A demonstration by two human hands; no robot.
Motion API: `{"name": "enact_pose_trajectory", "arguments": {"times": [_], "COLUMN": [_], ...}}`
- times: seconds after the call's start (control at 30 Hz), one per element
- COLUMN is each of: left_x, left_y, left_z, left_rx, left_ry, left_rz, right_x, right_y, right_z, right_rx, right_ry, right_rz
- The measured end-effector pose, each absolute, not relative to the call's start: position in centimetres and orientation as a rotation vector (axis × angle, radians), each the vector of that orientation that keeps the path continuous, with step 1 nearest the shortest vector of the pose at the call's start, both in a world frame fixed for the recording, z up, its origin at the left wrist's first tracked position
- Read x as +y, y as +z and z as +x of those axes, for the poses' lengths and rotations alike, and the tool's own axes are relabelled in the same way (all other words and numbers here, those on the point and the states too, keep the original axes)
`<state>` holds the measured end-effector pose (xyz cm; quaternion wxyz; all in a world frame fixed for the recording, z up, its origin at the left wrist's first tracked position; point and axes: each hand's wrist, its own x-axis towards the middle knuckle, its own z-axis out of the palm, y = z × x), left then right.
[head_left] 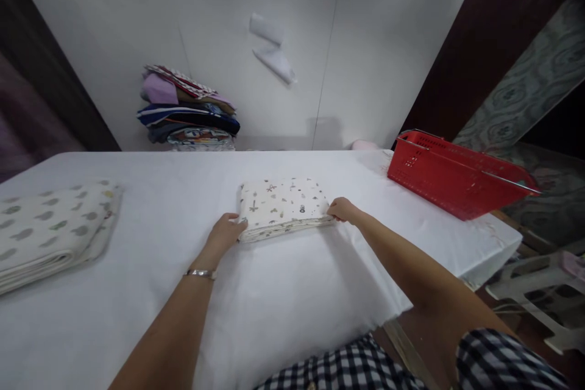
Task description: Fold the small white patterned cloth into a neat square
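Observation:
A folded white cloth (284,202) with small grey and reddish prints lies flat on the white-covered table (292,292), its layered edge facing me. At its front left corner, my left hand (225,231) grips the edge with the thumb on top. My right hand (342,210) pinches the front right corner between thumb and fingers. The undersides of both grips are hidden. Farther left lies a thicker folded cloth (55,225) with grey and green shapes, partly outside the view, touched by neither hand.
A red plastic basket (452,177) with metal handles stands at the table's right end. Behind the table's far edge is a stack of folded fabrics (187,109) against the pale wall (375,42). White plastic stools (539,280) stand at the lower right.

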<state>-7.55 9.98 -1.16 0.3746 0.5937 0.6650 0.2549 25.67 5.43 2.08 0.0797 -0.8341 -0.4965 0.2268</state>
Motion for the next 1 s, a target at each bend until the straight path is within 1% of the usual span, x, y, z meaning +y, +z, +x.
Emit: {"name": "enact_pose_trajectory", "arguments": {"times": [0.07, 0.17, 0.23, 0.37, 0.43, 0.5, 0.57, 0.63, 0.7, 0.77, 0.87, 1.0], "left_x": [10.1, 10.2, 10.3, 10.3, 10.1, 9.7, 9.1, 8.5, 8.0, 7.6, 7.2, 6.7], "left_y": [-1.4, -1.6, -1.8, -1.9, -1.6, -1.1, -0.8, -1.0, -1.7, -2.6, -3.8, -3.7], "left_z": [-7.6, -7.6, -7.6, -7.9, -7.9, -7.6, -6.9, -6.0, -5.3, -4.9, -4.9, -4.9], "left_rx": [1.706, 1.763, 1.796, 1.791, 1.793, 1.855, 1.895, 1.792, 1.604, 1.490, 1.503, 1.536], "left_ry": [0.637, 0.504, 0.421, 0.378, 0.358, 0.426, 0.628, 0.813, 0.787, 0.624, 0.461, 0.404], "left_rz": [1.545, 1.621, 1.668, 1.701, 1.718, 1.792, 1.988, 2.276, 2.523, 2.627, 2.596, 2.538], "right_x": [5.3, 5.2, 5.1, 4.8, 4.5, 4.2, 4.1, 4.1, 4.1, 3.9, 3.3, 2.7], "right_y": [1.5, 0.6, 0.3, 0.5, 1.0, 1.5, 1.8, 1.7, 1.1, 0.1, -1.6, -2.7], "right_z": [25.9, 26.1, 26.2, 26.2, 25.9, 24.9, 23.4, 21.8, 20.6, 20.1, 20.2, 20.6], "right_rx": [-1.498, -1.487, -1.474, -1.463, -1.535, -1.706, -1.926, -2.116, -2.288, -2.422, -2.491, -2.469], "right_ry": [0.715, 0.749, 0.763, 0.772, 0.633, 0.346, 0.073, -0.020, 0.017, 0.100, 0.124, 0.116], "right_rz": [-2.420, -2.371, -2.366, -2.400, -2.427, -2.376, -2.175, -1.918, -1.746, -1.704, -1.747, -1.770]}}
